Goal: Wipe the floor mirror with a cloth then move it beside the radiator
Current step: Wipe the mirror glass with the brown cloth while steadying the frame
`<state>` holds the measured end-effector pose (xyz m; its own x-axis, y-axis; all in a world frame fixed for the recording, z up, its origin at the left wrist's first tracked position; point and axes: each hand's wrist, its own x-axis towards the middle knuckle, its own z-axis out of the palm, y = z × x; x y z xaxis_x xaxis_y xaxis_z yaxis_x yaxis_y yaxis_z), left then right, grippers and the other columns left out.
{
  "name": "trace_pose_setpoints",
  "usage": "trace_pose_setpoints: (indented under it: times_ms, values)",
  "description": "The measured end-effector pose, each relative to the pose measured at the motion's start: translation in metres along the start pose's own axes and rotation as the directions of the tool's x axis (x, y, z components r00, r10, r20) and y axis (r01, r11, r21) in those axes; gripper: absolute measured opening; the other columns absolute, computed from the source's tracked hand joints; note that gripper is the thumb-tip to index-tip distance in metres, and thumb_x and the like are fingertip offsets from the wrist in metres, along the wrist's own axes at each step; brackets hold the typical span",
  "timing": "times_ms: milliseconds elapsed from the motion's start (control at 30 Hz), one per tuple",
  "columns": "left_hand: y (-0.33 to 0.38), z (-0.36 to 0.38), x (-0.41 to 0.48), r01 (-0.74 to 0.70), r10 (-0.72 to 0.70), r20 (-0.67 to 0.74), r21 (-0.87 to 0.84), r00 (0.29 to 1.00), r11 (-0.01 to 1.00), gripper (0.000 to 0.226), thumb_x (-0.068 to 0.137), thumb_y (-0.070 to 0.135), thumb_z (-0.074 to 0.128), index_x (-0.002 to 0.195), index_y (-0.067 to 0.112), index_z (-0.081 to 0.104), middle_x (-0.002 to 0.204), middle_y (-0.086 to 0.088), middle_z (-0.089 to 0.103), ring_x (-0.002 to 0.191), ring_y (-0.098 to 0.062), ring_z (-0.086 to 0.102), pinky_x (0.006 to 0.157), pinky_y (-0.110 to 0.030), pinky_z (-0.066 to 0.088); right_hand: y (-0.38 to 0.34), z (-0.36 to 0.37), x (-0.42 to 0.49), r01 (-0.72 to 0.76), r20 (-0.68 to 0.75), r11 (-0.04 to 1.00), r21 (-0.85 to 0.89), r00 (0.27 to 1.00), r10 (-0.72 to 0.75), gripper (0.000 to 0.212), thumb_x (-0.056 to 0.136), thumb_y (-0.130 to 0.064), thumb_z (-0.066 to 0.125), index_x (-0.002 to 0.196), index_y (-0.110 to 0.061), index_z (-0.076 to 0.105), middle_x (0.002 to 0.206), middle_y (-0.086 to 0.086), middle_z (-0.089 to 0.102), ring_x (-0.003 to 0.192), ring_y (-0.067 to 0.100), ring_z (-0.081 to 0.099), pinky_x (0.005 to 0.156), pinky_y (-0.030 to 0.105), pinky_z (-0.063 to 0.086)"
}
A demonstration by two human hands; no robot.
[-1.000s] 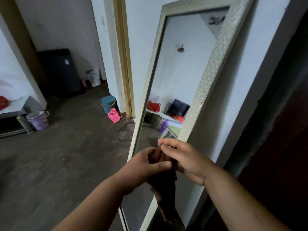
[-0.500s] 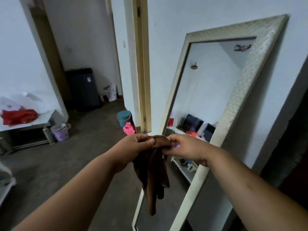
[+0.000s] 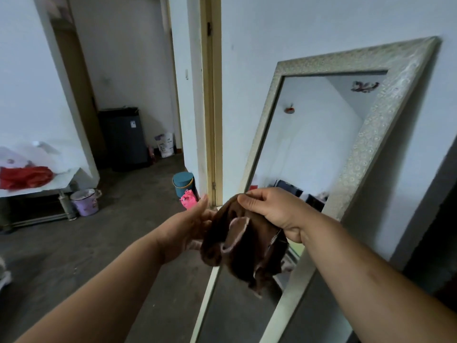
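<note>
Fuzzy brown cloth (image 3: 243, 246); mirror (image 3: 309, 149) frame embossed, prob. matt silver.

1. The concrete floor (image 3: 103, 243) carries a teal bin (image 3: 183, 183), a pink bag (image 3: 188, 199) just beside it, a purple bucket (image 3: 85, 203), a dark cabinet (image 3: 123, 139) and a white sack (image 3: 165, 144).
2. The floor mirror (image 3: 366, 134) leans on the wall.
3. A white table (image 3: 37, 188) bears a red bag (image 3: 24, 177).
</note>
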<state>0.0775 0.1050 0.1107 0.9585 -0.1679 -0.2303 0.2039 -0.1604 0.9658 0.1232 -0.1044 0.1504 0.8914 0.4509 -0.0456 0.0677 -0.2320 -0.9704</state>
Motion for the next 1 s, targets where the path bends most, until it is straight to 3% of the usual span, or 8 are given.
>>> trace_pose_setpoints:
  times_ms: [133,300,400,500,600,667,800,1000]
  values:
    - [0.014,0.015,0.026,-0.050,0.060,-0.036,0.239,0.998,0.970,0.027,0.087,0.040,0.065,0.111,0.029,0.069,0.111,0.009,0.072,0.111,-0.013,0.062,0.092,-0.036,0.045,-0.024,-0.014,0.016,0.126,-0.028,0.981,-0.149,0.991,-0.132,0.022,0.086,-0.037,0.070,0.101,-0.021,0.074,0.096,0.000,0.076,0.095,0.016,0.071,0.092,0.034,0.055]
    - [0.018,0.026,0.053,0.020,0.061,-0.198,0.379,0.978,0.925,0.018,0.091,0.011,0.060,0.106,0.016,0.068,0.101,-0.005,0.073,0.094,-0.018,0.069,0.075,-0.025,0.055,-0.040,-0.033,0.026,0.272,-0.110,0.881,-0.387,0.935,-0.337,0.019,0.087,-0.038,0.070,0.100,-0.025,0.075,0.092,-0.011,0.072,0.091,0.007,0.066,0.083,0.026,0.051]
    - [0.020,0.019,0.062,0.141,-0.023,-0.410,0.261,0.912,0.955,0.027,0.098,0.026,0.050,0.097,0.006,0.067,0.089,-0.014,0.073,0.081,-0.029,0.071,0.073,-0.037,0.059,-0.038,-0.034,0.025,0.301,-0.088,0.782,-0.546,0.907,-0.411,0.014,0.087,-0.039,0.069,0.098,-0.031,0.073,0.088,-0.016,0.069,0.087,0.003,0.062,0.074,0.022,0.047]
    - [0.035,0.007,0.070,0.122,-0.087,-0.579,0.021,0.811,0.992,0.025,0.099,0.020,0.045,0.096,0.001,0.061,0.076,-0.013,0.061,0.065,-0.026,0.059,0.057,-0.032,0.050,-0.025,-0.025,0.025,0.271,0.104,0.700,-0.661,0.957,-0.271,0.023,0.084,-0.047,0.069,0.103,-0.034,0.071,0.091,-0.016,0.069,0.087,0.002,0.063,0.080,0.025,0.050]
    - [0.053,0.003,0.070,-0.005,-0.155,-0.492,-0.309,0.857,0.951,0.029,0.101,0.021,0.043,0.109,0.000,0.061,0.082,-0.017,0.061,0.075,-0.030,0.059,0.068,-0.037,0.049,-0.013,-0.014,0.030,0.231,0.227,0.702,-0.674,0.969,-0.101,0.028,0.091,-0.055,0.058,0.103,-0.034,0.071,0.101,-0.011,0.071,0.083,0.001,0.063,0.077,0.022,0.050]
    - [0.064,0.003,0.068,-0.045,-0.106,-0.395,-0.354,0.913,0.934,0.030,0.101,0.025,0.044,0.109,0.002,0.062,0.093,-0.020,0.068,0.087,-0.033,0.065,0.080,-0.039,0.052,-0.012,-0.009,0.037,0.162,0.060,0.805,-0.570,0.986,-0.155,0.025,0.097,-0.047,0.050,0.112,-0.031,0.064,0.111,-0.004,0.069,0.088,0.008,0.066,0.082,0.028,0.055]
    - [0.076,-0.012,0.070,-0.105,-0.012,-0.224,-0.505,0.974,0.856,0.030,0.087,0.017,0.058,0.111,0.000,0.061,0.087,-0.020,0.073,0.075,-0.029,0.073,0.061,-0.037,0.061,-0.026,-0.012,0.061,0.105,-0.101,0.813,-0.573,0.975,-0.197,0.053,0.096,-0.038,0.056,0.145,-0.030,0.036,0.146,-0.002,0.039,0.129,0.018,0.047,0.106,0.034,0.043]
    - [0.077,-0.038,0.099,-0.041,-0.043,-0.229,-0.349,0.972,0.936,0.022,0.093,0.013,0.052,0.108,0.004,0.064,0.102,-0.014,0.071,0.094,-0.026,0.068,0.081,-0.039,0.053,-0.041,-0.029,0.081,-0.032,-0.281,0.859,-0.510,0.951,-0.131,0.036,0.087,-0.053,0.063,0.107,-0.024,0.053,0.100,-0.007,0.060,0.089,0.010,0.058,0.074,0.028,0.045]
